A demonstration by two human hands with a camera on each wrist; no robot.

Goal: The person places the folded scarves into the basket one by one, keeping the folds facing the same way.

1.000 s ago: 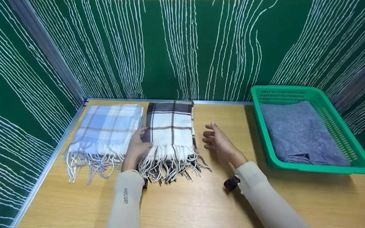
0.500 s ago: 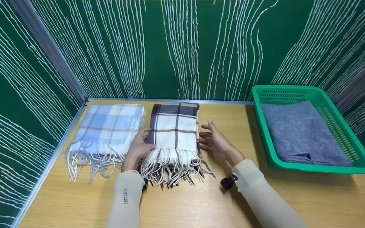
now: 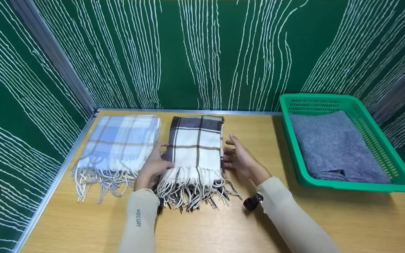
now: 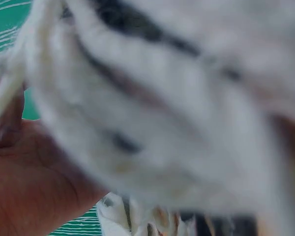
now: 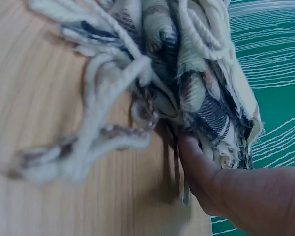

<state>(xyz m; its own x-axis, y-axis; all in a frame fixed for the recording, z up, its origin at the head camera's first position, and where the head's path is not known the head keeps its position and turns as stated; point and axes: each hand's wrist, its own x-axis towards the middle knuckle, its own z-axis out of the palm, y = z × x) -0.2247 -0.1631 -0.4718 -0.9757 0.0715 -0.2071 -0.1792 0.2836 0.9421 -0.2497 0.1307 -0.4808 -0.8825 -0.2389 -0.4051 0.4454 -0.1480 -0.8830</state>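
Note:
A folded brown-and-white plaid scarf (image 3: pixel 198 154) lies on the table in the head view, its fringe (image 3: pixel 192 184) towards me. My left hand (image 3: pixel 152 167) is at its left edge, thumb over the near corner and fingers along the side. At the right edge, my right hand (image 3: pixel 245 162) stands on its side with extended fingers against the folds and thumb raised. In the right wrist view, a finger (image 5: pixel 196 160) touches the lower side of the layered scarf. Blurred fringe strands (image 4: pixel 152 108) cover most of the left wrist view, hiding the left fingers.
A folded blue-and-white plaid scarf (image 3: pixel 118 137) lies close on the left, fringe also facing me. On the right stands a green plastic basket (image 3: pixel 293 147) holding a folded grey cloth (image 3: pixel 332 147). Green white-lined panels (image 3: pixel 174 56) close off the table's back and sides.
The brown-and-white scarf has slid right and slightly towards me, away from the blue one. My left hand has followed it a little; my right hand has come in against its right edge.

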